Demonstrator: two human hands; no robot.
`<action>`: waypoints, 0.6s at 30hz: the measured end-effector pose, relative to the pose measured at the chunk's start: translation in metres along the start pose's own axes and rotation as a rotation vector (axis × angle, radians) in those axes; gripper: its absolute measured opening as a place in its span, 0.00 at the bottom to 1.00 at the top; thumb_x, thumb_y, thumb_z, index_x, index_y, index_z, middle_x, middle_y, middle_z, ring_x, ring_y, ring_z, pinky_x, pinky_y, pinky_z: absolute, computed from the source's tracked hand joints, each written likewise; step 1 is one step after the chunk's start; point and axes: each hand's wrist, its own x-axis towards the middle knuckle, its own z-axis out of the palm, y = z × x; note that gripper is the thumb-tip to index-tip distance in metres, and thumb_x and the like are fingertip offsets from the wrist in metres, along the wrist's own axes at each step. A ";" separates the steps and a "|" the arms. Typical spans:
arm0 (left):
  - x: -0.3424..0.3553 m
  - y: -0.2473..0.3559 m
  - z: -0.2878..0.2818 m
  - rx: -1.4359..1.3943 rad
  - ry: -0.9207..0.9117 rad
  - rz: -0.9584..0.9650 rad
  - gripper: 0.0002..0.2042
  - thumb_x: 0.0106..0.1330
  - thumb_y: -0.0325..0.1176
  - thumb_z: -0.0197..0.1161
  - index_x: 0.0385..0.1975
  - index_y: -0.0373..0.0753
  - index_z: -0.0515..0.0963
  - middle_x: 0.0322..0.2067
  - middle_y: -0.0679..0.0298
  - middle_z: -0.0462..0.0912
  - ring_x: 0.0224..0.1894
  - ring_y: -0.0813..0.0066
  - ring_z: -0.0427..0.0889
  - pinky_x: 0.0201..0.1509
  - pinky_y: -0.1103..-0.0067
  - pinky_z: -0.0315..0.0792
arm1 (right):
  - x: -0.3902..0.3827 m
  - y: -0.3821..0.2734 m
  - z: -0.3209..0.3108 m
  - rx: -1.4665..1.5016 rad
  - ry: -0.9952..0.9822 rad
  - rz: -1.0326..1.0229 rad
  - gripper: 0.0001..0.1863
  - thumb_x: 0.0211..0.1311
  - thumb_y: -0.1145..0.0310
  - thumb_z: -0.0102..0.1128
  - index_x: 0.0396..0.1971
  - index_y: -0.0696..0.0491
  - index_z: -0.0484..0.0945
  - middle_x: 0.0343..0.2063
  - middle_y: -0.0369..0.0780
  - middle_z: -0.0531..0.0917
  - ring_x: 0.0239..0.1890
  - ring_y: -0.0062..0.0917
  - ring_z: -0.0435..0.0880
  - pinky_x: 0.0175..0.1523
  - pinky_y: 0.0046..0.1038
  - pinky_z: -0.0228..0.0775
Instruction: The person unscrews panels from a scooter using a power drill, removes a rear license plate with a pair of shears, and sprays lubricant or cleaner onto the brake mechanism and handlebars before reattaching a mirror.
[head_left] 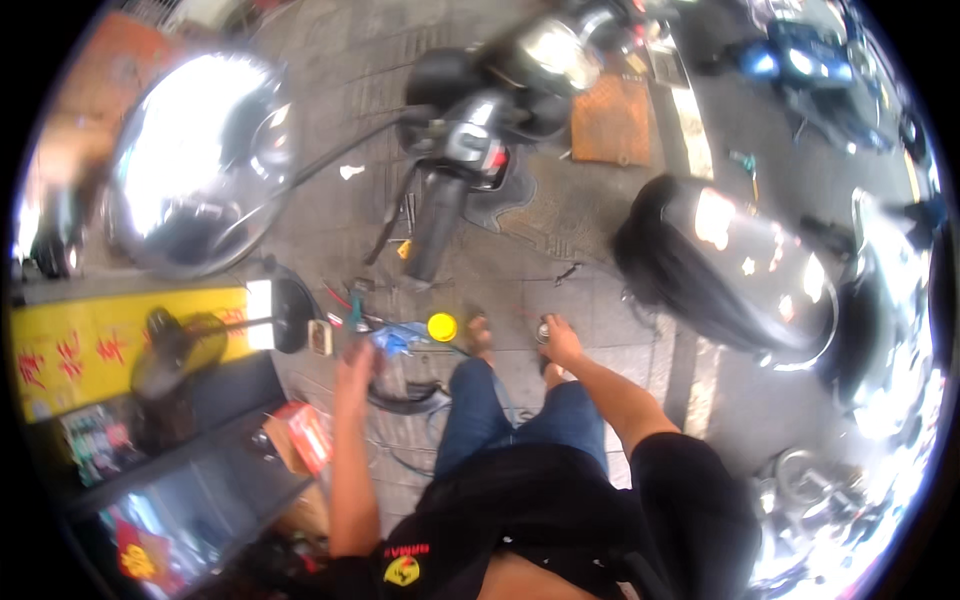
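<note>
My right hand [562,340] is closed on a small round metallic piece [543,331] in front of my right knee. My left hand [355,362] is smeared by motion, so its fingers cannot be made out. It is beside a crumpled blue cloth or bag [400,338] on the ground. A round bright yellow lid or tub [442,326] sits between the cloth and my left foot. Ahead is a scooter's handlebar with a black grip [438,225], a brake lever [392,218] and a large mirror [205,165]. Neither hand touches the handlebar.
A long dark scooter seat [725,270] stands at the right, with more scooters beyond. At the left are a yellow sign [120,335], a glass-fronted case [200,510] and a red-and-white box [303,437]. A rusty orange plate [612,120] lies ahead. Tools and hoses lie on the paving.
</note>
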 end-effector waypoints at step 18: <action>-0.051 0.233 0.180 0.816 0.192 0.520 0.21 0.59 0.35 0.62 0.49 0.32 0.70 0.25 0.60 0.77 0.26 0.76 0.76 0.33 0.78 0.70 | 0.251 -0.065 -0.271 0.446 0.533 0.121 0.17 0.51 0.56 0.59 0.40 0.47 0.79 0.34 0.43 0.83 0.40 0.38 0.81 0.43 0.39 0.72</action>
